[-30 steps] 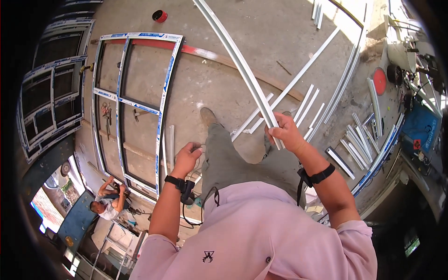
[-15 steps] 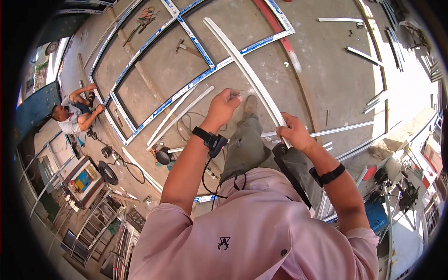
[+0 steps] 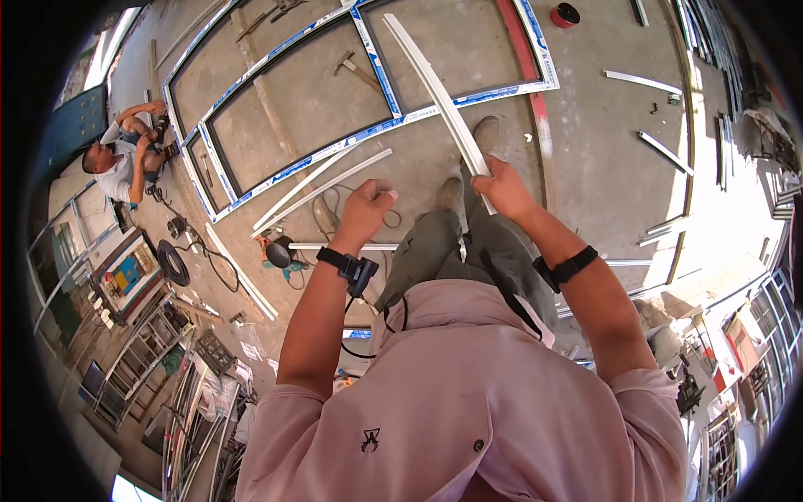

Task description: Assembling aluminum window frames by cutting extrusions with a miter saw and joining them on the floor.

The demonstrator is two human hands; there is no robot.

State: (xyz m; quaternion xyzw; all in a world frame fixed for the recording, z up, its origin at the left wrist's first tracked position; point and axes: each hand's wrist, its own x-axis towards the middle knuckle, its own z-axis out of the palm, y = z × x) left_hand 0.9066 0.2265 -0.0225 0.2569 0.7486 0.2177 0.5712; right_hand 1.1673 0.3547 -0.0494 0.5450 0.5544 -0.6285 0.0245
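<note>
My right hand (image 3: 502, 188) is closed around the near end of a long white profile strip (image 3: 441, 96), which looks like two strips side by side. The strip slants away from me, its far end above the large window frame (image 3: 322, 156), whose bars carry blue-and-white film. My left hand (image 3: 366, 212) hovers to the left of the strip, apart from it, with fingers curled in and nothing visible in them. Loose white strips (image 3: 330, 188) lie on the floor just beyond my left hand.
A hammer (image 3: 358, 70) lies inside the frame. Another person (image 3: 125, 159) squats at its left corner. A black cable coil (image 3: 173, 263) and a power tool (image 3: 280, 253) lie to the left. At the far right stands a red bucket (image 3: 565, 14); short white strips (image 3: 642, 81) lie beyond it.
My right hand and the strip have moved left. My left hand has drawn back left, its fingers curling in. My other shoe now shows. The other person's hands have come away from the frame's side.
</note>
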